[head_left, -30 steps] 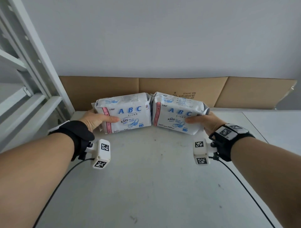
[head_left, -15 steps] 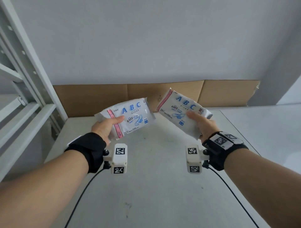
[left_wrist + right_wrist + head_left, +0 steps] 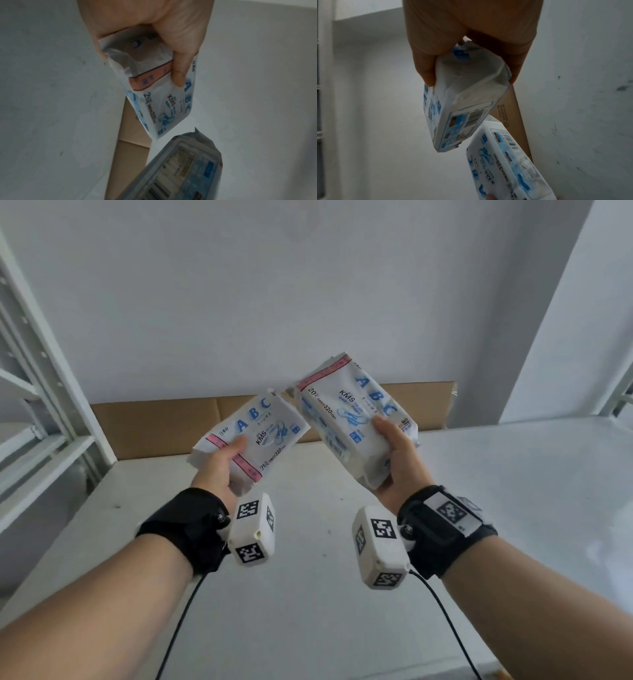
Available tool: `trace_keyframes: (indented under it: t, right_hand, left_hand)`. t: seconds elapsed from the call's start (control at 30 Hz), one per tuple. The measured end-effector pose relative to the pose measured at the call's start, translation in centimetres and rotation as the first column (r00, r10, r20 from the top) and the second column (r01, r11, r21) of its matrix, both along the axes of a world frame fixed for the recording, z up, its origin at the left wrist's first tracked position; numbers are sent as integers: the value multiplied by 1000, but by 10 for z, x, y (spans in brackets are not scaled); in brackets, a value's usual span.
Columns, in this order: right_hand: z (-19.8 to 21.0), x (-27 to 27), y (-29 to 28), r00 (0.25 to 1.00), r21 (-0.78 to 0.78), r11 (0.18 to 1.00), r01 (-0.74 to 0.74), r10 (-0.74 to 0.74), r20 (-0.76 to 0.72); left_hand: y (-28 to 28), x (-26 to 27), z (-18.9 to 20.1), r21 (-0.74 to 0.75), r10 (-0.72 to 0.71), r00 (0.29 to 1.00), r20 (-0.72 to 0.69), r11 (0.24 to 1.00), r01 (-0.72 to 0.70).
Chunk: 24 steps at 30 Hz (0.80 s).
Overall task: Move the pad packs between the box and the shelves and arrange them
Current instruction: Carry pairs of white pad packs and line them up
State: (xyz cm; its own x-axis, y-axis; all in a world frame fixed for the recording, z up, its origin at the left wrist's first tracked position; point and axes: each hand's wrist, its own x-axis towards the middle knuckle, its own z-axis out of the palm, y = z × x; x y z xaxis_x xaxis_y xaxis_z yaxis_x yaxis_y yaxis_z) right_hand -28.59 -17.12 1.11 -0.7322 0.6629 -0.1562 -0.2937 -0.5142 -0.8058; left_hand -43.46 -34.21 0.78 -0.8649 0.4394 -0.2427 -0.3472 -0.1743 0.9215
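Note:
Two white pad packs with blue "ABC" print and a pink stripe are held up above the shelf board. My left hand (image 3: 222, 465) grips the left pack (image 3: 260, 433) by its pink-striped end, thumb on the front; the same pack (image 3: 161, 102) shows in the left wrist view. My right hand (image 3: 394, 453) grips the right pack (image 3: 346, 419) by its lower end, tilted with the pink stripe up; its barcode side (image 3: 462, 108) shows in the right wrist view. The packs' upper corners almost meet. A flattened brown cardboard box (image 3: 164, 422) stands along the back wall.
The white shelf board (image 3: 308, 594) lies below both hands. A white metal shelf frame (image 3: 51, 405) with rails stands at the left. Another white surface (image 3: 531, 474) and a frame post (image 3: 620, 392) are at the right.
Both packs were resting upright on the shelf board by the cardboard a second ago. Both hands have lifted them off, pulled them toward me and tilted them.

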Motion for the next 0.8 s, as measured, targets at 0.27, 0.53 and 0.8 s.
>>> trace_keyframes:
  t: [0.27,0.53,0.8]
  right_hand:
    - [3,131,8,989,4,989,-146,146,-37]
    - [-1,221,-7,966,-14,975,-220,216,-142]
    - [-14,296,-42,968,-12,984,-178,173,-180]
  left_hand:
    - [9,143,6,67,88,996,14,994,-89]
    - [3,235,5,101,72,995,62,992,-78]
    - [-10,291,-5,153,-33,996,80,988,21]
